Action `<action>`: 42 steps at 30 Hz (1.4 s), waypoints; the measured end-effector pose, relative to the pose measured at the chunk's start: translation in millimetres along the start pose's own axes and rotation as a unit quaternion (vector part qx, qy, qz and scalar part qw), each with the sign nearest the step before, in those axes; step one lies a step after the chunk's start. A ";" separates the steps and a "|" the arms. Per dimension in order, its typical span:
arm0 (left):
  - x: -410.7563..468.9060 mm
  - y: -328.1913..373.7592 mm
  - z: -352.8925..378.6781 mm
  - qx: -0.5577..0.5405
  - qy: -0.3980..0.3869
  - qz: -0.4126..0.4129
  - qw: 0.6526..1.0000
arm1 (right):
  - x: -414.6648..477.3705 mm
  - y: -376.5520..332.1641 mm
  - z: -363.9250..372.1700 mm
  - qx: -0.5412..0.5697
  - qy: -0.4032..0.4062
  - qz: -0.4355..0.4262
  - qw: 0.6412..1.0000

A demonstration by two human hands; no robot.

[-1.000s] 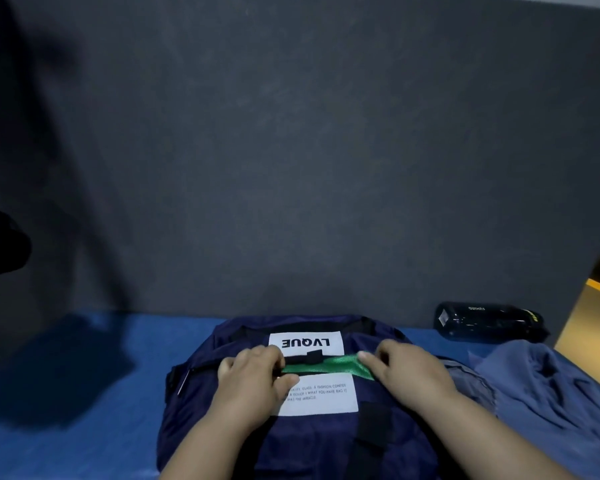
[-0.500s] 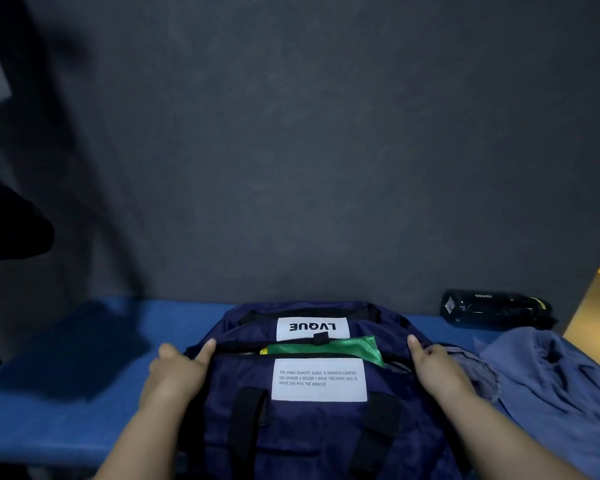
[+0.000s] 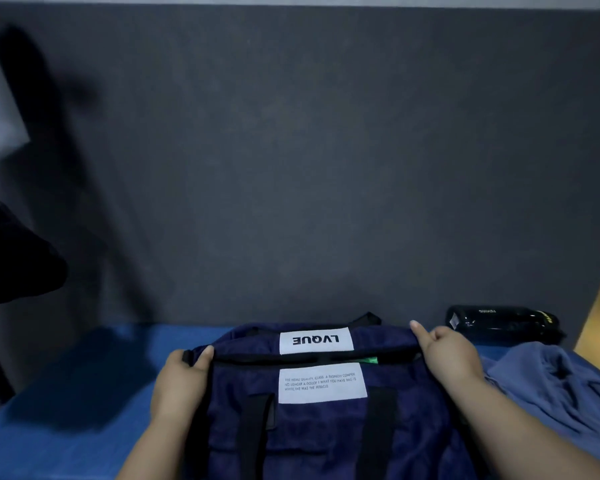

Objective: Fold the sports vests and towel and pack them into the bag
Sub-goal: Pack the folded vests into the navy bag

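Blue tabletop [image 3: 66,410] below, dark grey wall panel [image 3: 291,168] rising right behind it. Both hands are on the navy bag [image 3: 319,441]. The left hand [image 3: 179,382] has the bag's left end clasped, thumb over the top. The right hand [image 3: 447,355] grasps the right end, one digit stretched along the far rim.

Between the two grips the opening runs as a thin dark slit, and just inside the right-hand grip a sliver of green cloth [image 3: 369,361] peeps out. The white LVQUE label [image 3: 316,340] sits beyond the slit, the text label [image 3: 322,384] on the near side, with two black straps [image 3: 253,434] below it.

Out past the right hand a blue-grey garment [image 3: 561,386] lies crumpled on the table. A black bottle [image 3: 499,322] lies on its side beyond it, by the wall.

Half a second back that mouth gaped wider, with far more green on view; now it's drawn nearly closed.
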State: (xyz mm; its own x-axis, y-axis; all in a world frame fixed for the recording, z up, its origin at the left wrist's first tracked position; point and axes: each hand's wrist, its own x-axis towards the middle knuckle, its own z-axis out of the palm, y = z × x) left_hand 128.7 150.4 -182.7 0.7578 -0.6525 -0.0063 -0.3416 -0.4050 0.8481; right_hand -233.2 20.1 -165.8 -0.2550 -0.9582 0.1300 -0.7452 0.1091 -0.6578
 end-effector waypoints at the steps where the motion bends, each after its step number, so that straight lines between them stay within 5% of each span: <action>1: 0.6 3.5 -1.1 -0.017 0.012 0.008 1.000 | 3.1 -4.9 -4.6 0.009 0.008 -0.005 1.000; 26: 79.7 109.1 -83.8 -0.040 0.154 0.064 0.985 | 40.8 -145.8 -11.1 0.241 0.066 -0.082 0.965; 37: 100.0 45.0 -63.1 0.079 0.065 -0.006 0.995 | 35.3 -109.0 46.9 0.140 -0.050 -0.014 0.989; 42: 79.6 51.0 -43.6 0.209 0.082 -0.009 0.974 | 29.9 -85.2 65.2 0.071 -0.128 0.019 0.989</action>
State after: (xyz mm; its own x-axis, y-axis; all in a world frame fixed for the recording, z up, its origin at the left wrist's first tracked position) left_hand 195.9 105.8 -116.8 0.8328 -0.5456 0.0934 -0.4976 -0.6639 0.5582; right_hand -137.2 -35.1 -154.2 -0.1033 -0.9916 -0.0780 -0.6396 0.1263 -0.7583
